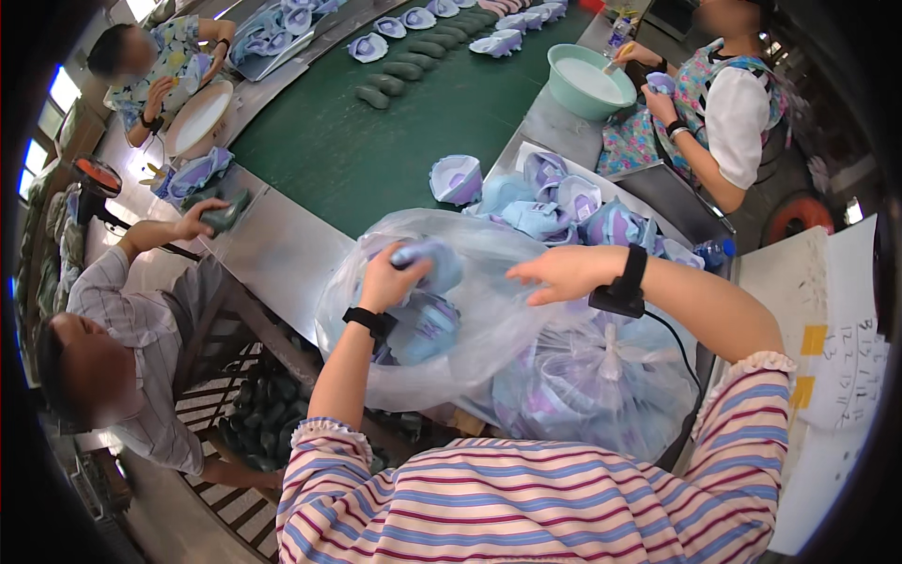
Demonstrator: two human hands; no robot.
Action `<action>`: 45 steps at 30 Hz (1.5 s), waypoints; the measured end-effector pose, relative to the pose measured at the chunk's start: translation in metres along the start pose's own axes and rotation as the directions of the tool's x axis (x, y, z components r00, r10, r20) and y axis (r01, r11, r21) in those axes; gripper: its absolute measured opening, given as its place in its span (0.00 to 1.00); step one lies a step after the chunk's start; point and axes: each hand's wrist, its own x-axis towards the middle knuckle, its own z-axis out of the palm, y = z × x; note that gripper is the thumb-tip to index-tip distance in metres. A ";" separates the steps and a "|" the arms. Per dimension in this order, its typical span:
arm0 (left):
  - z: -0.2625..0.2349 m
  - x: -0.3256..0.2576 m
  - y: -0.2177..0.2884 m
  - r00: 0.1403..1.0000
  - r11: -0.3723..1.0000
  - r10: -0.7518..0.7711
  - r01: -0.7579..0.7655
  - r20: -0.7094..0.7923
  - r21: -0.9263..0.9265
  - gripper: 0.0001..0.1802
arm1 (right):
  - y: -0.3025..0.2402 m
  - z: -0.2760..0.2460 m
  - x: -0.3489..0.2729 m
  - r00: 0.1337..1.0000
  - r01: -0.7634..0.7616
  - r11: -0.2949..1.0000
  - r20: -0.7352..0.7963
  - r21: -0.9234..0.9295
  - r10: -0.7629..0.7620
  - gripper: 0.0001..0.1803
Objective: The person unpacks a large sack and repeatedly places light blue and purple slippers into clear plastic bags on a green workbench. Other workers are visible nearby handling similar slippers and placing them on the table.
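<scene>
My left hand [387,280] grips a light blue and lilac shoe upper [440,267], blurred by motion, over the mouth of a clear plastic bag [376,376]. More shoe uppers [427,329] lie inside this bag, just below the hand. On the bag's right side my right hand [564,271] reaches leftward with fingers stretched out, and nothing shows in it. Beyond it, a heap of similar shoe uppers [536,214] fills a tray at the belt's edge. Nearer my body sits a second plastic bag [601,385], tied shut and full of uppers.
A green conveyor belt [319,141] carries rows of dark shoe lasts [404,70] and uppers. One co-worker [122,357] at left holds a dark last; others work by a pale basin [202,117] and a green basin [590,83]. A blue-capped bottle [716,251] lies at right.
</scene>
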 end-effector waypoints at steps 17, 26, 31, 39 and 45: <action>0.026 -0.049 0.055 0.955 0.868 0.026 0.125 0.295 -0.481 0.38 | 0.008 -0.004 -0.014 0.795 0.257 0.660 -0.543 0.706 0.272 0.26; -0.040 -0.045 0.097 0.810 0.849 0.267 -0.454 -0.522 -0.271 0.18 | -0.081 -0.055 -0.007 0.574 0.247 0.958 -0.774 -0.146 -0.266 0.23; -0.056 -0.083 0.056 0.852 0.976 0.217 -0.199 -0.476 0.089 0.17 | -0.083 -0.043 0.066 0.986 0.096 0.973 -0.116 -0.210 -0.122 0.21; -0.031 -0.126 0.050 0.770 0.950 0.290 -0.163 -0.568 0.265 0.23 | -0.023 0.121 0.155 0.774 0.327 0.602 -0.158 -0.729 -0.613 0.09; -0.008 -0.137 0.025 0.809 0.835 0.447 -0.223 -0.383 0.503 0.26 | -0.001 0.085 0.097 0.958 0.271 0.862 0.202 -0.428 -0.201 0.16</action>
